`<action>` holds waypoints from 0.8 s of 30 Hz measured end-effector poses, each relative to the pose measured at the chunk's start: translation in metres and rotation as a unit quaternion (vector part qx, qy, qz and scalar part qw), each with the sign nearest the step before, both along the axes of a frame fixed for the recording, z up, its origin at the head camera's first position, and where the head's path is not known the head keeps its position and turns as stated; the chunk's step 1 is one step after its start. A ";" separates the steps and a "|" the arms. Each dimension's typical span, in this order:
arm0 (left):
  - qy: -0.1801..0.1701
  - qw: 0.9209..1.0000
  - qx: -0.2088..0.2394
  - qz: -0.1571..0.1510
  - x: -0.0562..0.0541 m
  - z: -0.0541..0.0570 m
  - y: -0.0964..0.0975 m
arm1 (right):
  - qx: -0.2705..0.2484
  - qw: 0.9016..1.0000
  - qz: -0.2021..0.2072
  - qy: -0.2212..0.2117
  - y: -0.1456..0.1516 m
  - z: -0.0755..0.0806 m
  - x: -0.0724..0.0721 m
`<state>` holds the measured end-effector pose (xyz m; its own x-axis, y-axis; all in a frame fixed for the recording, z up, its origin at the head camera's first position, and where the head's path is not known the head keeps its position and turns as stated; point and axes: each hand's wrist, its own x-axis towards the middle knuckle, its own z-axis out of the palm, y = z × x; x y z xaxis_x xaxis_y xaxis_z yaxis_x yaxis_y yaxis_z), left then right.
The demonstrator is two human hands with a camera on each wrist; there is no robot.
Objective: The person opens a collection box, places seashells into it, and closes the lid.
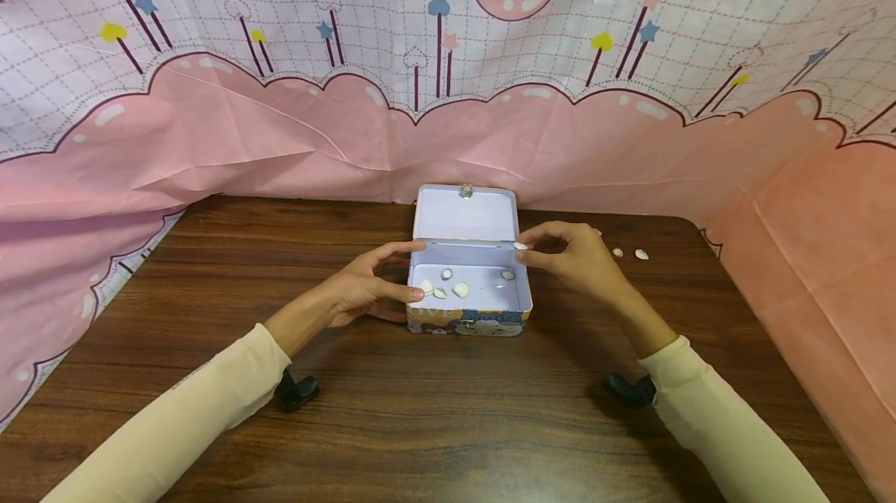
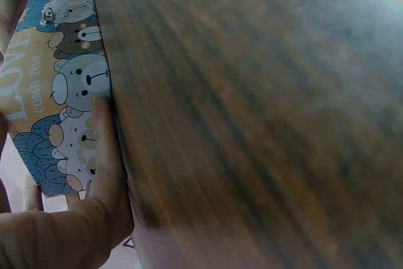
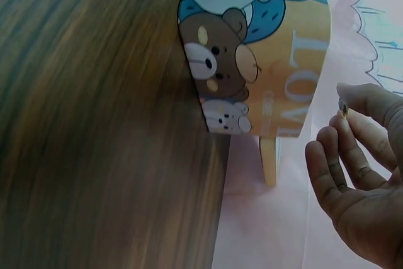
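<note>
A small tin box (image 1: 455,324) with bears and lettering on its front stands on the table, its pale lid (image 1: 465,215) swung up at the back. My left hand (image 1: 364,285) holds the box's left end, thumb at the front rim and a finger at the rear. Over the right rim, my right hand (image 1: 577,254) pinches a small white seashell (image 1: 520,246) between thumb and finger; in the right wrist view the shell (image 3: 343,107) shows edge-on. Inside the box lie several seashells (image 1: 460,290), most toward the left, one near the right wall.
On the brown wooden table (image 1: 448,425), a few more seashells (image 1: 641,254) lie to the right, behind my right hand. A pink patterned cloth (image 1: 294,153) hangs behind the table and along its right side. Black wrist mounts (image 1: 297,392) show under both forearms.
</note>
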<state>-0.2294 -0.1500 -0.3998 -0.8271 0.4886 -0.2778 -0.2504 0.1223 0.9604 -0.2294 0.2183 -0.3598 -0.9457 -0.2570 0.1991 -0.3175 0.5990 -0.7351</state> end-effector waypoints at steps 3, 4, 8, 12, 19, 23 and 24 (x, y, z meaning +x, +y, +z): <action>0.001 1.000 0.000 0.000 0.000 -0.001 0.000 | -0.009 1.000 0.007 -0.005 -0.006 0.000 -0.001; 0.001 1.000 0.000 0.000 -0.001 -0.001 0.000 | -0.010 1.000 0.007 -0.005 -0.008 0.000 -0.001; 0.002 1.000 0.001 0.001 -0.001 -0.001 0.000 | -0.013 1.000 0.010 -0.003 -0.016 0.000 -0.002; 0.002 1.000 0.001 0.001 -0.001 -0.001 0.000 | -0.017 1.000 0.017 -0.006 -0.025 -0.001 -0.005; -0.001 1.000 0.001 0.003 -0.002 -0.001 0.001 | -0.024 0.999 0.038 -0.004 -0.038 -0.002 -0.007; -0.001 1.000 -0.001 0.000 -0.002 -0.001 0.001 | -0.028 0.998 0.047 -0.009 -0.046 -0.004 -0.009; -0.002 1.000 -0.002 0.001 -0.002 -0.001 0.001 | -0.027 0.999 0.046 -0.011 -0.048 -0.004 -0.010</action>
